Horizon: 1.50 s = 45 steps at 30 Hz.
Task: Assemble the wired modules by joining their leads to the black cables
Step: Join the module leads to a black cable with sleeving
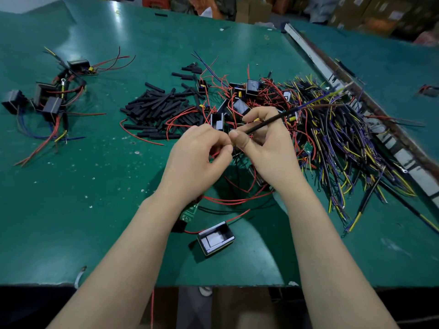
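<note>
My right hand (266,143) grips a black cable (268,122) that slants up to the right, its yellow and blue cores trailing toward the far pile. My left hand (197,157) pinches thin red leads (215,154) right at the cable's near end, fingertips of both hands touching. Below my wrists a black boxed module (215,238) lies on the green table (95,186), its red lead running up to a small green circuit board (190,211) under my left wrist. The joint itself is hidden by my fingers.
A heap of black sleeving tubes (161,108) lies left of centre. Loose modules with red leads (240,96) sit behind my hands. A big tangle of black, yellow and blue cables (344,143) fills the right. Several finished modules (50,96) lie far left. A metal rail (332,77) crosses at right.
</note>
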{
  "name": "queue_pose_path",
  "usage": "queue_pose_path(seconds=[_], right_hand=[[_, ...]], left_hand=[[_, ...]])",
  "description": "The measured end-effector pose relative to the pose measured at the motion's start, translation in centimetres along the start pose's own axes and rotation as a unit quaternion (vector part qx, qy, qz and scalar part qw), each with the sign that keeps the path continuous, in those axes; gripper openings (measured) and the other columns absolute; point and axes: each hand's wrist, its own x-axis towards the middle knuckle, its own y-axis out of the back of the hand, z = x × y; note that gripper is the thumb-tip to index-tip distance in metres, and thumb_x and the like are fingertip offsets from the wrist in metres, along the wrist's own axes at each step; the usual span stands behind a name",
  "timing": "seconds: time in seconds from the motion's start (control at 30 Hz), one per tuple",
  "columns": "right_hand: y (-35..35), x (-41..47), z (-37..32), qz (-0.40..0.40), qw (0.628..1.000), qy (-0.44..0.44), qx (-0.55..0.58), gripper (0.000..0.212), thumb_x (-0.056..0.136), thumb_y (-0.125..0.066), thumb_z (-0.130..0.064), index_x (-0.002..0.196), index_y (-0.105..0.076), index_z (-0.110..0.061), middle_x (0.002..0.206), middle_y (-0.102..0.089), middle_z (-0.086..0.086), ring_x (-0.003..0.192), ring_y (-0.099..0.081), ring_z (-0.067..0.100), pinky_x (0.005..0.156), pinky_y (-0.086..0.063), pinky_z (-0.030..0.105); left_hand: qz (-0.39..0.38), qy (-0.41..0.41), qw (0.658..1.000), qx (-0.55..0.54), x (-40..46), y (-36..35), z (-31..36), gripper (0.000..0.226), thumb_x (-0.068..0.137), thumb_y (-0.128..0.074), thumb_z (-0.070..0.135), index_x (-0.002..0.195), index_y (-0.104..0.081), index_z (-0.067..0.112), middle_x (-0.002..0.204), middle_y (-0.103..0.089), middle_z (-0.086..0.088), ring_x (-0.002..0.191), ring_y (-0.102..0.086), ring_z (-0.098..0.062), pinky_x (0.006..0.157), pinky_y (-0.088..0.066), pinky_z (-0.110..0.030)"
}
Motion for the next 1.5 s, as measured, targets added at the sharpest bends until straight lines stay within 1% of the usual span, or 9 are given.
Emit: queue_pose_path(seconds=[0.17, 0.37, 0.57, 0.77, 0.9, 1.0, 1.13, 1.27, 1.5], right_hand=[[0.5, 0.1, -0.1, -0.041, 0.985, -0.075, 0.152, 0.017, 0.091, -0.064, -0.010, 0.096, -0.050, -0.019, 0.057, -0.058, -0.011, 0.044, -0.044, -0.002, 0.046, -0.034, 0.011], [-0.3, 0.1, -0.4, -0.021, 0.983, -0.071, 0.170, 0.016, 0.093, -0.059, -0.006, 0.094, -0.049, -0.018, 0.061, -0.053, -0.009, 0.042, -0.038, 0.004, 0.043, -0.032, 0.017], [-1.1, -0.2, -0.2, -0.032, 0.997, -0.015, 0.068, 0.022, 0.095, -0.056, -0.003, 0.091, -0.043, -0.021, 0.075, -0.051, -0.003, 0.051, -0.054, -0.004, 0.055, -0.039, 0.011], [-1.2, -0.5, 0.2, -0.041, 0.998, 0.034, -0.025, 0.024, 0.092, -0.058, -0.012, 0.091, -0.043, -0.032, 0.084, -0.054, -0.007, 0.081, -0.059, 0.025, 0.074, -0.048, 0.044], [-0.8, -0.5, 0.6, -0.026, 0.989, 0.062, -0.131, 0.021, 0.090, -0.060, -0.028, 0.090, -0.042, -0.037, 0.079, -0.055, -0.026, 0.071, -0.055, 0.005, 0.069, -0.048, 0.035], [-0.7, -0.4, 0.8, -0.004, 0.976, 0.093, -0.195, 0.016, 0.089, -0.062, -0.034, 0.094, -0.047, -0.036, 0.078, -0.056, -0.024, 0.069, -0.055, 0.009, 0.067, -0.051, 0.042], [-0.7, -0.4, 0.7, 0.018, 0.981, 0.099, -0.167, 0.015, 0.089, -0.064, -0.029, 0.092, -0.050, -0.033, 0.076, -0.055, -0.026, 0.065, -0.049, -0.001, 0.067, -0.049, 0.037], [-0.2, -0.3, 0.1, 0.042, 0.996, 0.067, -0.035, 0.021, 0.089, -0.067, -0.021, 0.091, -0.050, -0.033, 0.076, -0.062, -0.017, 0.070, -0.058, 0.002, 0.066, -0.044, 0.017], [0.2, -0.2, 0.1, 0.001, 0.999, 0.053, -0.010, 0.010, 0.095, -0.058, -0.027, 0.097, -0.049, -0.032, 0.071, -0.062, -0.001, 0.057, -0.052, 0.001, 0.061, -0.041, 0.025]], left_hand=[[-0.033, 0.068, 0.977, -0.198, 0.0, 0.4, 0.3, 0.010, 0.084, -0.061, 0.015, 0.078, -0.063, 0.023, 0.074, -0.057, 0.004, 0.069, -0.050, -0.004, 0.069, -0.037, -0.012], [0.030, 0.188, 0.910, -0.369, 0.3, -0.1, 0.5, 0.014, 0.089, -0.062, 0.008, 0.079, -0.065, 0.017, 0.067, -0.060, 0.013, 0.067, -0.050, -0.003, 0.068, -0.040, -0.013], [0.088, 0.227, 0.926, -0.288, 0.4, -0.9, 0.2, 0.016, 0.088, -0.063, 0.010, 0.075, -0.066, 0.020, 0.069, -0.064, 0.009, 0.065, -0.054, -0.005, 0.066, -0.046, -0.017], [0.081, 0.243, 0.943, -0.211, 0.3, -1.1, -0.2, 0.019, 0.086, -0.065, 0.017, 0.069, -0.063, 0.027, 0.054, -0.056, 0.015, 0.050, -0.045, 0.004, 0.053, -0.037, -0.011], [0.053, 0.213, 0.967, -0.131, 0.1, -1.1, 0.0, 0.018, 0.085, -0.062, 0.016, 0.069, -0.063, 0.023, 0.057, -0.052, 0.010, 0.052, -0.043, 0.000, 0.052, -0.034, -0.011], [0.025, 0.210, 0.973, -0.097, 0.1, -1.0, -0.1, 0.013, 0.085, -0.061, 0.017, 0.073, -0.065, 0.018, 0.053, -0.047, 0.010, 0.049, -0.043, 0.000, 0.049, -0.030, -0.012], [-0.013, 0.177, 0.979, -0.102, 0.1, -0.9, 0.1, 0.015, 0.086, -0.061, 0.018, 0.071, -0.064, 0.017, 0.057, -0.050, 0.008, 0.053, -0.044, -0.001, 0.050, -0.031, -0.013], [-0.053, 0.151, 0.971, -0.178, 0.2, -0.5, 0.4, 0.023, 0.086, -0.063, 0.013, 0.068, -0.060, 0.027, 0.058, -0.052, 0.012, 0.055, -0.043, 0.002, 0.055, -0.034, -0.012], [-0.009, 0.144, 0.971, -0.192, 0.1, -0.4, 0.5, 0.029, 0.086, -0.063, 0.009, 0.070, -0.058, 0.032, 0.074, -0.059, 0.006, 0.067, -0.048, -0.001, 0.065, -0.038, -0.011]])
